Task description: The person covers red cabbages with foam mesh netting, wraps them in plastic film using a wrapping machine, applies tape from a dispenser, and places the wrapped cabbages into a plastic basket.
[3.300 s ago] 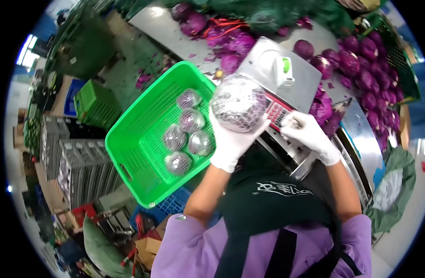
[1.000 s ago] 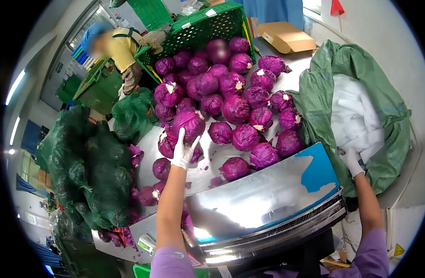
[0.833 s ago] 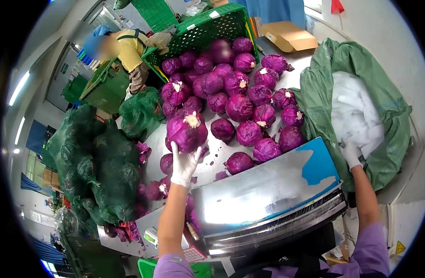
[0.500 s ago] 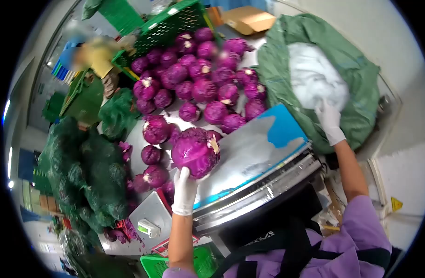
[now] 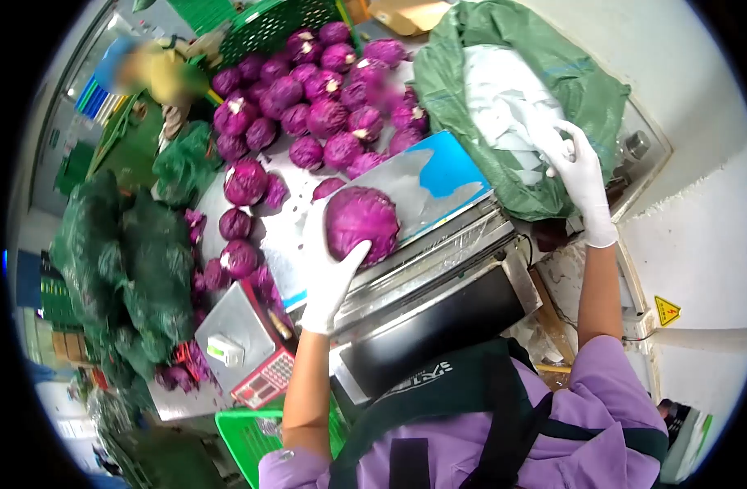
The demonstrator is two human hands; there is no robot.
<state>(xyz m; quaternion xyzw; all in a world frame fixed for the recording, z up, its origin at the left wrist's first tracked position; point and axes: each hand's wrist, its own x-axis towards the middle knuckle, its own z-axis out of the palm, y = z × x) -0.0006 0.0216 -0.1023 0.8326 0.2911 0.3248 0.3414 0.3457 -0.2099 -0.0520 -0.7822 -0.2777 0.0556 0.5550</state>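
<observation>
My left hand (image 5: 328, 273), in a white glove, grips a large red cabbage (image 5: 362, 224) from its left and near sides. The cabbage is over the flat metal-and-blue top of a machine (image 5: 422, 191); whether it rests there I cannot tell. My right hand (image 5: 575, 163), gloved too, is at the near right side of an open green woven sack (image 5: 614, 90). Its thumb and fingers are curled together at the edge of the crumpled thin white plastic (image 5: 504, 85) inside the sack.
Many red cabbages (image 5: 324, 118) cover the table's far side, by a green crate (image 5: 284, 33). Filled green net bags (image 5: 153, 265) stand left. A red-and-grey scale (image 5: 247, 338) bears a small white-and-green device (image 5: 225, 350). A person (image 5: 161, 77) is at the far left.
My left hand has turned the cabbage and brought it right over the machine top. My right hand has drawn back from deep in the white plastic, which now looks more ruffled. The view has shifted.
</observation>
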